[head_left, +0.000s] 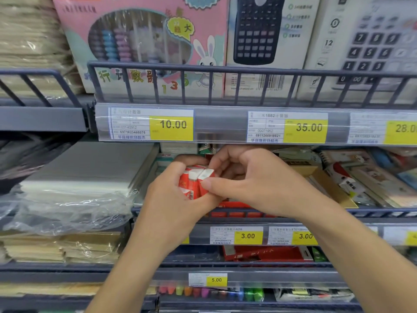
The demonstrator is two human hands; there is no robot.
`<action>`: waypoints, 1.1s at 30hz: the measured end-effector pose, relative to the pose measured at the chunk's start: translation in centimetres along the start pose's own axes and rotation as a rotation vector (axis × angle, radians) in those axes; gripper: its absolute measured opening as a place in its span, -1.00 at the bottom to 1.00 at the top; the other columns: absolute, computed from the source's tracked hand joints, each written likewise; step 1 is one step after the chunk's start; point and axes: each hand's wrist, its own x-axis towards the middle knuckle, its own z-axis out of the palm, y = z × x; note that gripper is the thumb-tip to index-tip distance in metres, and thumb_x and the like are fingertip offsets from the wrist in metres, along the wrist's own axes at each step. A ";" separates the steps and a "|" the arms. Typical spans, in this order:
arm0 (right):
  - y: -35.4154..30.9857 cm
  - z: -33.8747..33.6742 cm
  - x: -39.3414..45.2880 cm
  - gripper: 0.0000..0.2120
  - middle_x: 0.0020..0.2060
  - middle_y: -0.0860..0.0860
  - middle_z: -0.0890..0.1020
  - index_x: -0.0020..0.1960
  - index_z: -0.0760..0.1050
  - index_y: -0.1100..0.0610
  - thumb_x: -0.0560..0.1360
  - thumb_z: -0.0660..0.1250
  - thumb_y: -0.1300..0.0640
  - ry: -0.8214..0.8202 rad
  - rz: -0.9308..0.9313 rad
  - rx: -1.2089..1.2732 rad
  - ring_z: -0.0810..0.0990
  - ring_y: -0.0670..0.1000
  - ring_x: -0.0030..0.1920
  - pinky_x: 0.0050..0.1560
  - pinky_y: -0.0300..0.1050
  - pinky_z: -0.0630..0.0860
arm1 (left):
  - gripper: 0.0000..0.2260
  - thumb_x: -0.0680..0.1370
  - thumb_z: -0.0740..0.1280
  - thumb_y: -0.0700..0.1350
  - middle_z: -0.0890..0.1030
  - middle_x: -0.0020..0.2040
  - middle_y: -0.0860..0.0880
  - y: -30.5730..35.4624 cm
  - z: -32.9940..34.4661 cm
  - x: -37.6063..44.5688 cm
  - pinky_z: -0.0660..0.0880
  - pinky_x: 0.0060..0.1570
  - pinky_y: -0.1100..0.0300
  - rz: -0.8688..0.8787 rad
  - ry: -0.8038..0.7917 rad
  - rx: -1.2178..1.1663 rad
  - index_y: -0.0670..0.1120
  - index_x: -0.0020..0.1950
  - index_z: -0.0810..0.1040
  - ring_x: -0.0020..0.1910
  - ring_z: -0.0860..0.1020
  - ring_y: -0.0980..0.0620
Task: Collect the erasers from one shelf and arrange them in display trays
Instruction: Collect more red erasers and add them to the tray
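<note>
Several small erasers (195, 181) in red and white sleeves sit bunched upright in my left hand (173, 199), whose fingers curl round them from the left and below. My right hand (248, 179) meets them from the right: its thumb and fingertips pinch the rightmost eraser at its white top. Both hands hover in front of the middle shelf, just above a red display tray (234, 206) that my hands largely hide. Its contents cannot be made out.
The upper shelf's price rail (225, 125) hangs close above my hands. A brown cardboard tray (325, 181) with stationery stands to the right, plastic-wrapped paper stacks (74, 177) to the left. Below are more price tags, red boxes (266, 254) and colourful markers (209, 291).
</note>
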 end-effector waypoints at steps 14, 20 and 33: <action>4.2 -2.0 3.1 -0.80 -0.22 -0.22 0.61 -0.03 0.53 -0.20 0.35 0.43 -0.09 0.049 0.200 -0.290 0.55 -0.23 -0.22 -0.03 -0.14 0.53 | -0.61 0.48 0.55 -0.14 0.73 -0.19 0.03 -0.6 -2.0 0.5 0.51 -0.44 0.31 -0.021 0.022 -0.117 0.32 0.09 0.56 -0.47 0.62 0.02; 6.3 -1.2 4.6 -0.70 -0.06 -0.26 0.49 0.15 0.49 -0.17 0.44 0.44 -0.05 -0.076 0.060 -0.668 0.46 -0.15 -0.08 -0.13 -0.28 0.36 | -0.65 0.47 0.57 -0.14 0.74 -0.16 -0.02 -1.0 -2.1 0.9 0.54 -0.39 0.29 -0.030 0.028 -0.157 0.24 0.05 0.55 -0.44 0.66 -0.03; 6.0 -0.6 5.0 -0.71 0.02 -0.10 0.46 0.29 0.58 -0.03 0.58 0.35 0.01 -0.092 -0.109 -0.830 0.48 0.01 0.15 0.09 -0.10 0.43 | -0.68 0.46 0.58 -0.15 0.72 -0.23 0.02 -1.4 -2.3 1.1 0.54 -0.38 0.30 -0.031 0.014 -0.142 0.20 0.06 0.57 -0.40 0.69 -0.04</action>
